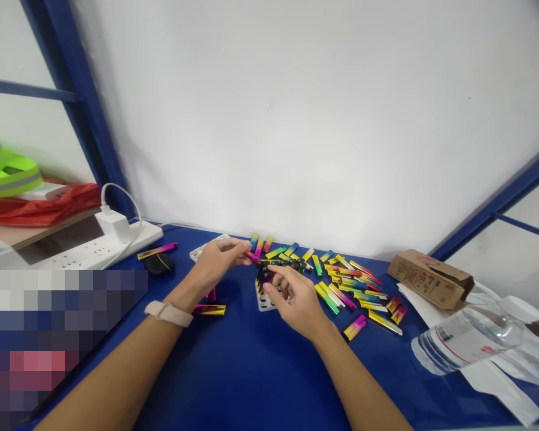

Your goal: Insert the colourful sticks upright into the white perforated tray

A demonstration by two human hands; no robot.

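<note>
Blue table (233, 371); left hand (216, 262) pinches magenta piece (252, 257), 10 o'clock of right hand (298, 302), whose fingers curl at black strip (280, 262), grip can't tell. Loose pinch could drop piece.

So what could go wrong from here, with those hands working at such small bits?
The magenta piece in the left hand looks slim and shiny, so it could slip from the fingertips. The right hand works close to many loose, colourful pieces; a stray nudge might scatter them. And the clear bottle is beside loose white papers, which might get wet if it leaked.
</note>
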